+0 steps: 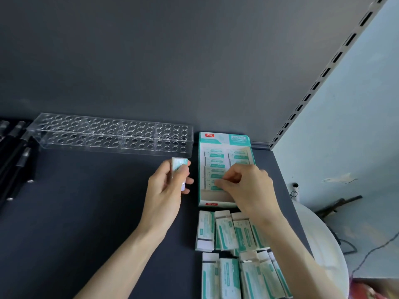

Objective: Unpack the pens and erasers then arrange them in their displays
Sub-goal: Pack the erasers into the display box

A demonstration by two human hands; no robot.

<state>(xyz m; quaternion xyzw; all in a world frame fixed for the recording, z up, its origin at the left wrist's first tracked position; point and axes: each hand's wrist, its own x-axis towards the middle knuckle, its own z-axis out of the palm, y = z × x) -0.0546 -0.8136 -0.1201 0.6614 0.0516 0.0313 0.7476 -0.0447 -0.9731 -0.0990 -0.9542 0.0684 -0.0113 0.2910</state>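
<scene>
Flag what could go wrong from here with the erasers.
The right hand works inside the display box, so its fingers might knock the packed erasers askew. Its forearm crosses the loose erasers near the shelf edge and could sweep some off. The eraser in the left hand could slip.

The left hand [165,188] holds one wrapped eraser [178,168] upright beside the teal display box [224,138], where the right hand [250,186] rests curled fingers on the packed erasers [212,160], loose erasers [226,234] lying in rows nearer on the dark shelf [97,212].
</scene>
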